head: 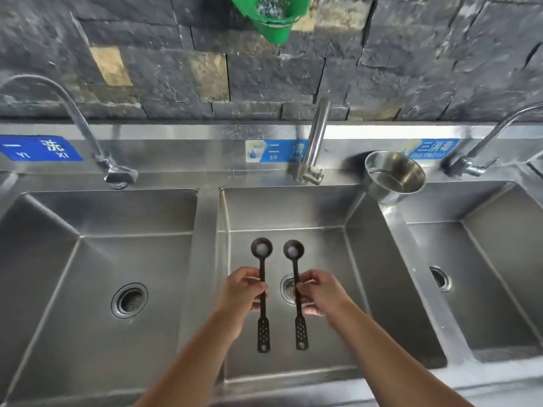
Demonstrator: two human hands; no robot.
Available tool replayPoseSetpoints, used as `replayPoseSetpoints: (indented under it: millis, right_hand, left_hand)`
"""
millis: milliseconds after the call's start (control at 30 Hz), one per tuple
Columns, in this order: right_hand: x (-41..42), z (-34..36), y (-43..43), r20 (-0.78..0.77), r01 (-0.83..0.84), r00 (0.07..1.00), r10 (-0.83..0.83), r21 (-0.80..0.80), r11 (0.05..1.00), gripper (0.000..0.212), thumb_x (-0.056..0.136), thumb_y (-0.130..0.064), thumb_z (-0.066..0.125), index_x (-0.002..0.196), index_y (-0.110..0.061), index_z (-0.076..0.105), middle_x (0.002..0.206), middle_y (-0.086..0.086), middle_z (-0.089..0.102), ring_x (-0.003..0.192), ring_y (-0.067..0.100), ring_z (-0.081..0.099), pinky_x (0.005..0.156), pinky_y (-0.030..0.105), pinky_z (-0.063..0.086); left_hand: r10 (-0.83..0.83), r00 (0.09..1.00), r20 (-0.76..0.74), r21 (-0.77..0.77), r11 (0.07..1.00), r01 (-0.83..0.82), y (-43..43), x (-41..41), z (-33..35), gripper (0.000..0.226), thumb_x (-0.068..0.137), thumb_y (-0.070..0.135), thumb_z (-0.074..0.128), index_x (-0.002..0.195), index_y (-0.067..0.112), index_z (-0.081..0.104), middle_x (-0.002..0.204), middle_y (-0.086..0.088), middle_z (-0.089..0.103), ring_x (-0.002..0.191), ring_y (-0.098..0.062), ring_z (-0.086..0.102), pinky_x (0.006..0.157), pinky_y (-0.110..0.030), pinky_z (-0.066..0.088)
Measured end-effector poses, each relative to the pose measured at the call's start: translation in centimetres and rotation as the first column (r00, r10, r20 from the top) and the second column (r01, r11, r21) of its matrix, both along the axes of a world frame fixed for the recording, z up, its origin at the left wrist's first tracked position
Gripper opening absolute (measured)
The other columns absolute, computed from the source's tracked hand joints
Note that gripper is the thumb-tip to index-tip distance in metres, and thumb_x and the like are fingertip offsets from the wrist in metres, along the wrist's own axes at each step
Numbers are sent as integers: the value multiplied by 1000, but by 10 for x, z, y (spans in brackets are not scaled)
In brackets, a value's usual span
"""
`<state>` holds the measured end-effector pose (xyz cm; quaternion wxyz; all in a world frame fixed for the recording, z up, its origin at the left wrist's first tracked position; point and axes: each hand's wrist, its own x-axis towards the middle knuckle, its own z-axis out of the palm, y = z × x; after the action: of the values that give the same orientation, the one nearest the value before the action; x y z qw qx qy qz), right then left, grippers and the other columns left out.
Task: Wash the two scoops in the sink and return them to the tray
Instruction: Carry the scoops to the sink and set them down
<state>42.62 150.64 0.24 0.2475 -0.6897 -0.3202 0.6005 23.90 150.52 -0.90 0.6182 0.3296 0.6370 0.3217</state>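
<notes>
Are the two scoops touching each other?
Apart. The head view shows bare sink floor between the left scoop and the right scoop along their whole length.

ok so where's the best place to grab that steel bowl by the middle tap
Take the steel bowl by its rim, coming from above and the front. It sits tilted on the ledge between the middle and right basins, its open mouth facing you, so the near rim is exposed for fingers to pinch; the smooth round wall gives little purchase.

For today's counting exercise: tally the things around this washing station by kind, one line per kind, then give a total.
Sink basins: 3 (left, middle, right)
Taps: 3 (left, middle, right)
Scoops: 2 (left scoop, right scoop)
Blue signs: 3 ()
Steel bowl: 1
Green container: 1
Total: 13
</notes>
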Motion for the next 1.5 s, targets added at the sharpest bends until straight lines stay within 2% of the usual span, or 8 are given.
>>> replayPoseSetpoints:
  millis: [167, 267, 433, 567, 733, 933, 1167, 1500]
  right_hand:
    - [4, -52, 57, 29, -55, 998, 56, -39, 998, 12, 92, 8, 54, 101, 7, 62, 79, 18, 64, 60, 23, 57, 55, 30, 49]
    - [5, -93, 87, -4, -67, 998, 67, -73, 995, 12, 92, 12, 52, 92, 3, 61, 67, 15, 56, 52, 21, 49, 46, 24, 40]
    - [-1, -165, 120, -1, -122, 992, 123, -107, 987, 16, 90, 8, 57, 83, -6, 61, 65, 11, 60, 50, 20, 56, 45, 24, 47]
    - [-10, -215, 138, -19, -160, 987, 159, -122, 979, 18, 90, 9, 55, 79, -5, 57, 63, 10, 60, 46, 15, 56, 45, 22, 44]
    - [-18, -261, 155, -8, -158, 987, 158, -96, 983, 25, 88, 10, 53, 71, -8, 56, 61, 10, 58, 49, 16, 50, 47, 22, 33]
    - [-22, -294, 167, 90, -207, 973, 214, -80, 975, 4, 87, 3, 58, 87, 2, 62, 65, 11, 61, 58, 20, 51, 52, 28, 36]
    - [-30, -314, 175, 69, -167, 982, 174, -98, 981, 16, 92, 4, 53, 80, -7, 55, 61, 11, 58, 49, 18, 52, 44, 25, 42]
    - [-35, -338, 176, 84, -149, 984, 157, -94, 984, 15, 92, 3, 55, 80, -6, 56, 62, 9, 61, 45, 12, 60, 49, 27, 57]
  left_hand:
    - [18, 999, -39, -116, 993, -22, 41, 3, -54, 17, 85, 0, 65, 96, 12, 64, 88, -13, 73, 69, -19, 73, 57, -29, 55]
    - [75, 996, -56, -165, 983, -84, 61, 4, -90, 18, 85, -2, 64, 96, 12, 64, 92, -15, 71, 71, -22, 72, 60, -31, 56]
    - [240, 970, -49, -233, 941, -244, 88, 10, -145, 24, 85, -10, 58, 95, 11, 63, 87, -17, 66, 64, -23, 66, 56, -32, 54]
    - [262, 963, -69, -212, 939, -271, 103, 14, -188, 25, 87, -12, 55, 107, 1, 62, 86, -21, 62, 60, -23, 62, 48, -29, 50]
    - [282, 953, -110, -178, 938, -298, 119, 14, -238, 24, 86, -14, 49, 99, 3, 61, 75, -15, 61, 55, -22, 58, 52, -33, 51]
    - [243, 939, -242, -109, 955, -276, 134, 23, -277, 30, 82, -12, 53, 87, 15, 64, 74, -11, 66, 55, -21, 59, 49, -30, 50]
    - [264, 904, -337, -24, 957, -288, 148, 20, -297, 33, 80, -3, 61, 79, 29, 62, 80, 9, 67, 76, -11, 63, 69, -26, 47]
    - [276, 897, -344, -51, 949, -311, 152, 22, -323, 25, 80, 0, 61, 90, 22, 68, 84, 3, 71, 81, -16, 67, 75, -31, 54]
